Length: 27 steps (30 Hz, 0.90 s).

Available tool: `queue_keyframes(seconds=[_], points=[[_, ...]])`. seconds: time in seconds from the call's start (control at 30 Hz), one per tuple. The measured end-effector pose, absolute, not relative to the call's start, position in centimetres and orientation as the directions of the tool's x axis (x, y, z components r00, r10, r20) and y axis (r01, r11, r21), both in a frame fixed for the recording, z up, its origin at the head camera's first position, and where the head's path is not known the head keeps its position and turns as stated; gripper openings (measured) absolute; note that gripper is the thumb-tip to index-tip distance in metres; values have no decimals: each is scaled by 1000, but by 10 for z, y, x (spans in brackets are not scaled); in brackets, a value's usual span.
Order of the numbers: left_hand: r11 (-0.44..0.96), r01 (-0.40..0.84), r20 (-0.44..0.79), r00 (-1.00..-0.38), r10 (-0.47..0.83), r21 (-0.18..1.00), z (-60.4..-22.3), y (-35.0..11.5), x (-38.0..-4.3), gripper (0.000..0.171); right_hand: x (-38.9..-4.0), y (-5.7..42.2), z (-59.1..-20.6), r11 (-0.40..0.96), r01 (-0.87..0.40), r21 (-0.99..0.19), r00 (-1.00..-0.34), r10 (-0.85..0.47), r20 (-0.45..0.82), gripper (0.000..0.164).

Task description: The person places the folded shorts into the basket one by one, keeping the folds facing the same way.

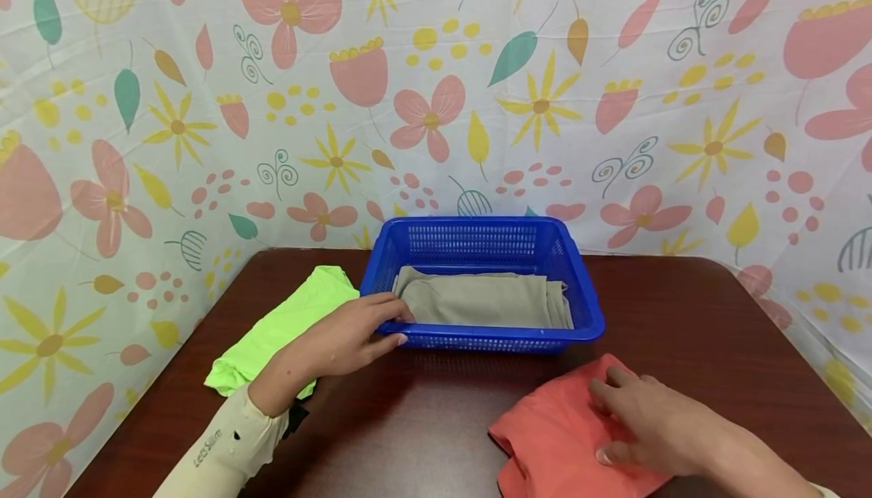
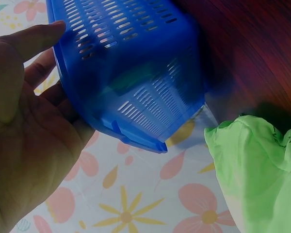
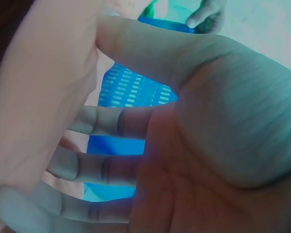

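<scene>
Gripping two-handed, well apart.
Pinching with left hand point(image 1: 344, 337), with thumb point(image 1: 387, 346) opposed to fingers point(image 1: 383, 307); gripping palm-down with right hand point(image 1: 657, 422), lower in head view, with fingers bent.

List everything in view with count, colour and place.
Table: 1, dark brown, centre
Floral sheet: at least 1, multicoloured on white, around table
Basket: 1, blue, table's far side
Inner cloth: at least 1, grey-beige, inside basket
Left cloth: 1, bright green, beside basket
Right cloth: 1, coral, front right
Unclear object: 1, black, by left cloth's near end
Sleeves: 2, cream, bottom of head view
Left hand: 1, gripping basket's front rim
Right hand: 1, touching right cloth
</scene>
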<state>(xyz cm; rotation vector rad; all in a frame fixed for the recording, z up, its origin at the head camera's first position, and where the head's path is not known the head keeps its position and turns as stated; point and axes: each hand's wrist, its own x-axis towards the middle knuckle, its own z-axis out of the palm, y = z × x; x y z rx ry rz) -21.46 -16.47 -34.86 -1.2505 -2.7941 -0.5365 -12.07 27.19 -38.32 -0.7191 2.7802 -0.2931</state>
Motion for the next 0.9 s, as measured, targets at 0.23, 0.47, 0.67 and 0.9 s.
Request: queue_keyframes(seconds=[0.23, 0.47, 0.67, 0.9], points=[[614, 729, 168, -675, 718, 302, -349, -165, -214, 14, -119, 262, -386, 890, -373, -261, -868, -434, -241, 67], [617, 726, 167, -679, 715, 305, -348, -164, -214, 14, -116, 253, -387, 893, -361, -269, -874, -424, -237, 68], [627, 717, 163, -688, 708, 303, -348, -163, -213, 14, -116, 247, -386, 899, -330, -286, -873, -406, -269, 71], [627, 718, 163, -687, 708, 302, -348, -164, -213, 13, -116, 241, -387, 901, -316, -299, -870, -400, -288, 70]])
